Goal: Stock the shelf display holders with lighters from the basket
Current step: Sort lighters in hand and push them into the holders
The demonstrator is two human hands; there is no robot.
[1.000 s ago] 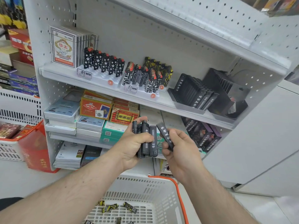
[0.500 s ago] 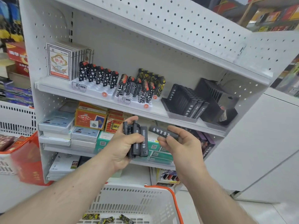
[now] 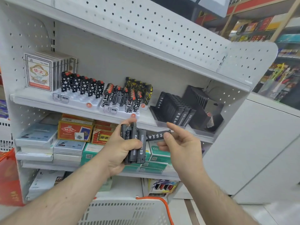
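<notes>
My left hand [image 3: 119, 150] grips a bundle of black lighters [image 3: 136, 145] upright, below the shelf edge. My right hand [image 3: 180, 146] pinches a single black lighter [image 3: 156, 135] with white lettering, held sideways right beside the bundle. On the shelf above stands a black display holder [image 3: 172, 108] packed with matching black lighters. To its right a second black holder [image 3: 201, 108] looks mostly unfilled. The white basket [image 3: 123, 211] with an orange handle sits at the bottom of the view; its contents are out of sight.
White trays of star-patterned lighters [image 3: 82, 86] and circuit-patterned lighters [image 3: 125, 98] fill the left of the same shelf, beside boxed playing cards [image 3: 39, 72]. Card boxes and packs crowd the lower shelf [image 3: 73, 137]. A white cabinet [image 3: 259, 143] stands to the right.
My right hand has turned its single lighter from tilted upright to lying sideways and raised it towards the shelf edge. The view has tilted upward, hiding the basket's contents. The left hand keeps its bundle.
</notes>
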